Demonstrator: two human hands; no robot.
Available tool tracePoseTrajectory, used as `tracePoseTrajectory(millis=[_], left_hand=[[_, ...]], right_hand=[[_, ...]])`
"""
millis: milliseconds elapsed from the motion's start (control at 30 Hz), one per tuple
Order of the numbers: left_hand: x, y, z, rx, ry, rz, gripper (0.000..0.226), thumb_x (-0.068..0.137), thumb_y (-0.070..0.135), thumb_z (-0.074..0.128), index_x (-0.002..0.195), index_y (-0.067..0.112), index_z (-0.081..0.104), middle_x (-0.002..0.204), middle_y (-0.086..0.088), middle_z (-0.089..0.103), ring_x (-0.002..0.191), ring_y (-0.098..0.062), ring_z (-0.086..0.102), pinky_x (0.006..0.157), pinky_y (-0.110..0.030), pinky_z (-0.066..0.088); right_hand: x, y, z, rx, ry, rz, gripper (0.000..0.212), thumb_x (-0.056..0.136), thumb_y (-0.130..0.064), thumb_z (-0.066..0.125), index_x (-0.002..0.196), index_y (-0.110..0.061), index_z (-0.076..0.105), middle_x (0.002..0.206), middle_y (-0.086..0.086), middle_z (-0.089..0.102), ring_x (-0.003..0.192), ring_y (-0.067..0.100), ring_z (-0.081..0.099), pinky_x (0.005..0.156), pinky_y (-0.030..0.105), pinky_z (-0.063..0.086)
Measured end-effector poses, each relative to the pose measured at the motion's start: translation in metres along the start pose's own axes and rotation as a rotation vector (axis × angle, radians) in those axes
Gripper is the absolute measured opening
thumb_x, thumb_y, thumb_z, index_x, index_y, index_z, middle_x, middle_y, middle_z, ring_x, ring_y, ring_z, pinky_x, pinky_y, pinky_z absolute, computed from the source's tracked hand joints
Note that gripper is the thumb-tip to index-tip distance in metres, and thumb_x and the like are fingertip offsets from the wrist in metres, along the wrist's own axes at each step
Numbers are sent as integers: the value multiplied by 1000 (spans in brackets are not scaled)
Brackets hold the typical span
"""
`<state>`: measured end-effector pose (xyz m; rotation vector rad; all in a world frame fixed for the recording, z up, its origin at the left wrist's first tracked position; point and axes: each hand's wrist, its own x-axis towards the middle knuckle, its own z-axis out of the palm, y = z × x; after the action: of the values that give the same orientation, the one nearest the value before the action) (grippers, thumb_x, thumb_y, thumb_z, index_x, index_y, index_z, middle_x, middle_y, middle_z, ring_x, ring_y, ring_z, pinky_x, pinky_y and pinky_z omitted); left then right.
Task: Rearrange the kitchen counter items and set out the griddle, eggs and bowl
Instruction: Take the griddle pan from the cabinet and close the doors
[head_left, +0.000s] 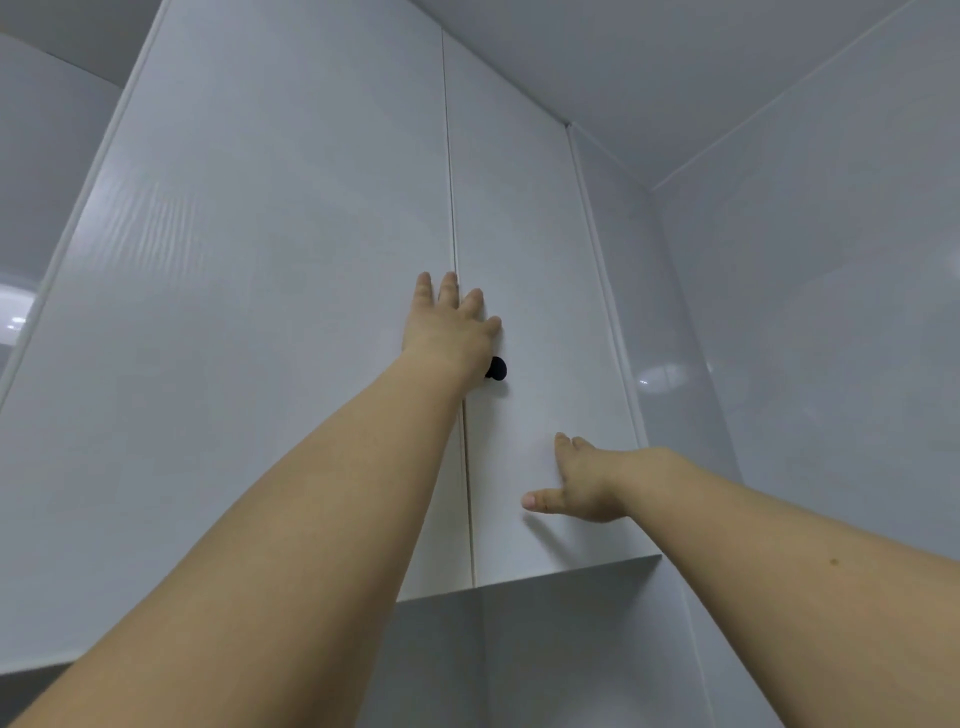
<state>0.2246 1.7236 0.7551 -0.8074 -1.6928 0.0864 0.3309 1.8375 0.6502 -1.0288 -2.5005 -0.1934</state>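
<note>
I look up at a white wall cabinet with two closed doors. My left hand (449, 325) lies flat with straight fingers across the seam between the left door (260, 312) and the right door (535, 291), just above a small black knob (497, 368). Lower down, my right hand (582, 480) presses flat on the right door, thumb stretched out to the left. Neither hand holds anything. The griddle, eggs and bowl are not in view.
White tiled walls (810, 338) surround the cabinet on the right and below. The cabinet's underside (545, 577) ends above an open recess. The ceiling (675, 62) is close above the doors.
</note>
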Motion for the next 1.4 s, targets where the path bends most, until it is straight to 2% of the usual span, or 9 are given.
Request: tracePoseTrajectory(millis=[100,200,433,600,733,1033,1200,1400], left_hand=[[0,-7,-8,-83,-8,35,44,100,30,35,144,26,37,154,-4,26,145,-32,12,118,-55,2],[-5,-11,-19,-163,53,60,42,103,30,29,144,21,37,153,-4,29,143,-27,21,120,-50,6],[-36,-22,-47,-46,164,124,44,105,28,24,147,14,30,157,-5,25,148,-26,10,121,-47,2],[-67,-21,-76,-44,191,141,45,104,31,27,146,13,29,155,-6,26,147,-28,13,121,-45,5],[-99,-18,-94,-78,207,140,50,104,33,30,146,7,27,155,-10,25,147,-30,14,121,-43,7],[-174,-11,-125,-160,176,103,58,103,36,23,150,3,20,158,-13,20,147,-31,12,121,-43,6],[-210,-6,-127,-210,138,113,59,103,37,27,151,4,18,158,-13,19,148,-31,11,121,-42,4],[-244,-4,-114,-231,42,169,62,104,39,23,153,4,10,161,-14,10,149,-30,6,121,-42,0]], right_hand=[[-12,6,-12,-12,51,-12,97,90,-69,35,151,-11,-14,161,4,-12,148,26,9,118,48,16],[-25,12,-25,-33,102,-31,96,91,-66,37,151,-10,-13,161,5,-13,149,24,4,119,45,12],[-68,23,-48,-159,208,-60,91,94,-60,40,152,-8,-7,161,7,-6,148,24,0,120,45,7],[-106,30,-52,-232,291,-83,88,96,-53,39,152,-8,-12,159,8,-17,148,24,-10,120,46,1],[-142,36,-51,-319,383,-128,82,98,-45,35,151,-7,-13,159,9,-18,147,24,-11,120,45,-2],[-212,38,-57,-510,389,-150,75,99,-42,29,151,-6,-12,159,11,-15,148,25,-10,119,44,-6],[-241,34,-52,-598,405,-174,73,100,-40,27,151,-6,-11,160,10,-13,148,25,-9,118,45,-8],[-274,29,-48,-667,330,-192,68,101,-37,25,152,-8,-9,160,9,-12,148,23,-9,119,45,-7]])
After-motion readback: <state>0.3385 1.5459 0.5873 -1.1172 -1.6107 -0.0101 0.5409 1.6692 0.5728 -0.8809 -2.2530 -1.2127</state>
